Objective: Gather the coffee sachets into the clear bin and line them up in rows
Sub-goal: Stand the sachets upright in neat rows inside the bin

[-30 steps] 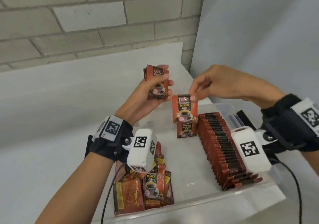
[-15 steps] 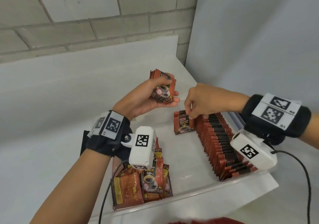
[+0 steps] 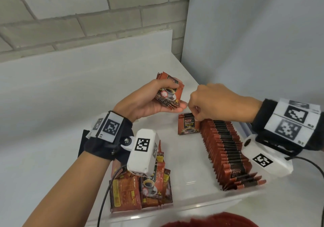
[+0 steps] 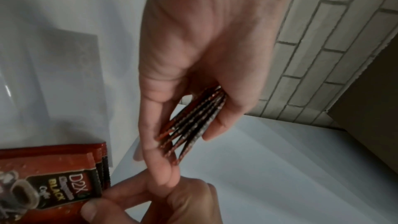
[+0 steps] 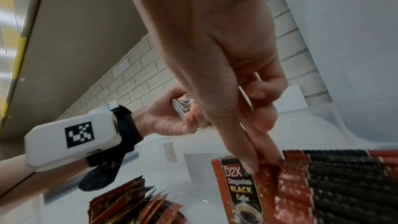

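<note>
Red and black coffee sachets are in all three views. My left hand (image 3: 172, 96) grips a small stack of sachets (image 3: 169, 92) above the far end of the clear bin (image 3: 192, 207); the stack's edges (image 4: 193, 120) show between thumb and fingers. My right hand (image 3: 195, 117) pinches the top edge of an upright sachet (image 3: 188, 126) standing at the bin's far end, beside a long row of sachets (image 3: 226, 149). The right wrist view shows thumb and forefinger on that sachet (image 5: 239, 192), next to the row (image 5: 333, 185).
A loose pile of sachets (image 3: 140, 190) lies in the bin's near left corner, partly under my left wrist camera. The bin sits on a white counter (image 3: 52, 121) that meets a brick wall behind and a white panel (image 3: 254, 43) on the right.
My right hand has come down with its sachet from mid-air and stood it in the bin at the far end, beside the long row. My left hand with the stack has sunk a little.
</note>
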The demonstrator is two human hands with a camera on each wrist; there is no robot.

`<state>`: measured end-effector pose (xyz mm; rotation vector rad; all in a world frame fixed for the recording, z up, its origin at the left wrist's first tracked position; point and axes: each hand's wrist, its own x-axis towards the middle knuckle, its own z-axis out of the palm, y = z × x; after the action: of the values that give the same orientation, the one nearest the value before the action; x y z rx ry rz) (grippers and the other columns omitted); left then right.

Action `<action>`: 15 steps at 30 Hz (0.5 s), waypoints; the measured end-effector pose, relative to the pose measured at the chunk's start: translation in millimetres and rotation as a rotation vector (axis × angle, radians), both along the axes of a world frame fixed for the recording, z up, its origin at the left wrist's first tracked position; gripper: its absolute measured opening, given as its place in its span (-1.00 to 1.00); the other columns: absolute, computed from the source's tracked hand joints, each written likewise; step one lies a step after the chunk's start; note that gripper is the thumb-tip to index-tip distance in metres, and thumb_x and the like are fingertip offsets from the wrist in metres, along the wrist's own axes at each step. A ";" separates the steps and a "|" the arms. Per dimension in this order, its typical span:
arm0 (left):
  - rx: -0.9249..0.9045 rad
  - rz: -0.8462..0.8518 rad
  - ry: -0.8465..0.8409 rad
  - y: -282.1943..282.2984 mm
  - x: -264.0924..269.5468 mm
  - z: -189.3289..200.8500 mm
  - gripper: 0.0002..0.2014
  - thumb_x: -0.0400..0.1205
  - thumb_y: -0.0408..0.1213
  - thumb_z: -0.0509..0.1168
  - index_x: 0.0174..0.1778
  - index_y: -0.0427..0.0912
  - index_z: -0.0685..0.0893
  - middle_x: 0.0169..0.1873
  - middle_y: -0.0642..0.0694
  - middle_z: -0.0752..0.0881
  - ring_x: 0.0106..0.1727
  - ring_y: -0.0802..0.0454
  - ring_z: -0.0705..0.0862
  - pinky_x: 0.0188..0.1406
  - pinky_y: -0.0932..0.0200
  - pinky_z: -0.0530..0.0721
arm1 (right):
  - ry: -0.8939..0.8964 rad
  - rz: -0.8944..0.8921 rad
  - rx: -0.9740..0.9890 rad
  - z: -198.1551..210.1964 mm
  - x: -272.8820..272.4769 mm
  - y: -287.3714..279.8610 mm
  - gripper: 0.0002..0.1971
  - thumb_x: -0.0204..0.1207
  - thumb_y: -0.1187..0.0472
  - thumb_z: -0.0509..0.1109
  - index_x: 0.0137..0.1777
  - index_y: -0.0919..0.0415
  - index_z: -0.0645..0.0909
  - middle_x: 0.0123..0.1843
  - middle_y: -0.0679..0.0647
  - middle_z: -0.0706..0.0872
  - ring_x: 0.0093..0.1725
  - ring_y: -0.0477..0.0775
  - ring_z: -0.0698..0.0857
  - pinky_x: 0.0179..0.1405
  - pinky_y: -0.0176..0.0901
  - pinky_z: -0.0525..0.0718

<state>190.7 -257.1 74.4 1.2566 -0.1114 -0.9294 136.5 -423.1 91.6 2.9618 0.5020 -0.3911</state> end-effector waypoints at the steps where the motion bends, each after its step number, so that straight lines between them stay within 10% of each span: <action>1: -0.006 -0.008 0.002 -0.5 -0.6 0.4 -0.88 0.67 -0.37 0.22 -0.02 -0.36 0.60 -0.12 -0.50 0.68 -0.09 -0.30 0.78 -0.23 0.02 0.81 | -0.003 -0.003 0.006 -0.2 -1.2 -1.7 -0.80 0.45 0.11 0.51 -0.28 -0.04 0.52 -0.36 -0.18 0.35 -0.22 0.05 0.52 -0.46 -0.24 0.32; 15: -0.163 0.036 -0.063 1.1 -0.8 -1.8 -0.74 0.68 -0.44 0.13 0.23 -0.17 0.59 -0.07 -0.23 0.71 -0.17 -0.25 0.78 -0.09 -0.10 0.80 | 0.047 -0.045 0.087 1.9 -2.5 -9.3 -0.91 0.44 0.07 0.53 -0.25 0.00 0.70 -0.39 -0.24 0.48 -0.23 -0.01 0.62 -0.40 -0.30 0.46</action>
<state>190.0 -256.0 72.6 1.1340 -0.2098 -0.8331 134.0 -432.4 93.5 3.0590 0.4694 -0.4553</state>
